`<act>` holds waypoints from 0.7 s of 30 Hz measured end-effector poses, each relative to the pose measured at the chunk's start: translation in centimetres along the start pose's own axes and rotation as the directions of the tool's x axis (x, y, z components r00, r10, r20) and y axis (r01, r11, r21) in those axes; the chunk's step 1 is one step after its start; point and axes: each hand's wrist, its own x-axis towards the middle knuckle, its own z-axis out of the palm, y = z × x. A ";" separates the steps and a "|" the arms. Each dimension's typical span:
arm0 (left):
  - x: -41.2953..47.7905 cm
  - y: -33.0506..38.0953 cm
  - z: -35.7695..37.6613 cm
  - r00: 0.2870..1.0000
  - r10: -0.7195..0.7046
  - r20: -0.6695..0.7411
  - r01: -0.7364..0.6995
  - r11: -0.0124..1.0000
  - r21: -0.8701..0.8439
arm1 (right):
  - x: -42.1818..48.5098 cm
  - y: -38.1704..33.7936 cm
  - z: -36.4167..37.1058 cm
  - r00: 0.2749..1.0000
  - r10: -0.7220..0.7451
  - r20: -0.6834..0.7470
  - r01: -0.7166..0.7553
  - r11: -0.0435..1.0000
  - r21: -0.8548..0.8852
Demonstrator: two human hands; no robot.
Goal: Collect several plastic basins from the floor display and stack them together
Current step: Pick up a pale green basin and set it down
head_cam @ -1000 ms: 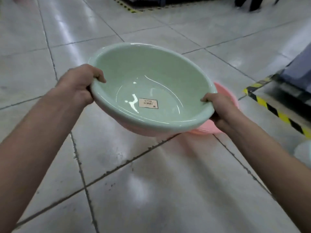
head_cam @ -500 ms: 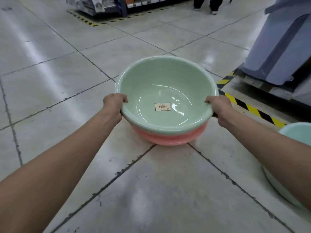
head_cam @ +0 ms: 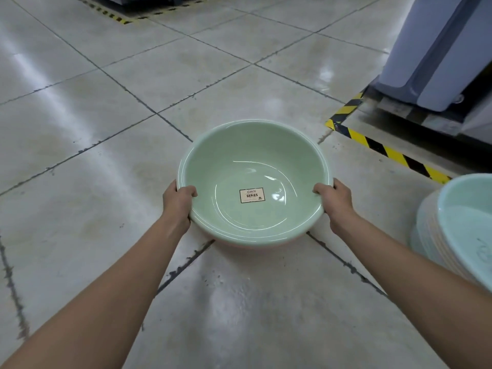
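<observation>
Two hands, both on one basin.

Left hand (head_cam: 177,201): curled over the near-left rim of the green basin (head_cam: 239,161) and clamped on it. Right hand (head_cam: 335,199): curled the same way over the near-right rim and clamped on the same basin. Both forearms are bare and stretched forward and down.

Green basin: round, glossy, mouth up, about level. It is held between the hands low over the floor (head_cam: 106,134), above a crossing of tile joints.

Label (head_cam: 252,195): small rectangle at the middle of the green basin's bottom, reading "SERIES".

Pink basin (head_cam: 266,244): nested under the green one, with only a thin sliver showing below the near rim. Whether it touches the floor cannot be told.

Stack (head_cam: 463,217): pale blue basin on top with further pale rims beneath. It stands at the floor's right edge, near the right forearm.

Floor: pale glossy tiles with dark joints.

Tape (head_cam: 386,151): yellow-and-black stripes on the floor, turning a corner right of and beyond the green basin.

Unit (head_cam: 439,49): grey-blue, behind the tape at the far right corner.

Second tape (head_cam: 106,12): striped, along the far edge.
</observation>
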 end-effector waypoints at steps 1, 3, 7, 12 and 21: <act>-0.4 0.0 0.1 1.000 -0.005 0.005 0.005 1.000 -0.003 | -0.5 0.3 -0.5 1.000 0.001 -0.014 -0.001 1.000 0.012; -1.0 -0.1 0.4 1.000 -0.002 0.025 0.002 1.000 0.008 | -1.7 0.9 -1.7 0.999 0.005 -0.050 -0.003 0.999 0.043; -2.7 -0.5 2.9 0.992 0.036 0.117 -0.042 0.998 0.056 | -5.2 2.2 -6.1 0.986 0.041 -0.163 -0.022 0.993 0.118; -5.8 -1.8 8.3 0.957 0.074 0.281 -0.113 0.986 0.126 | -9.2 5.0 -13.1 0.952 0.108 -0.287 -0.051 0.979 0.199; -7.7 -3.9 10.5 0.956 0.040 0.292 -0.114 0.964 0.241 | -11.1 7.5 -16.6 0.968 0.058 -0.245 -0.025 0.990 0.135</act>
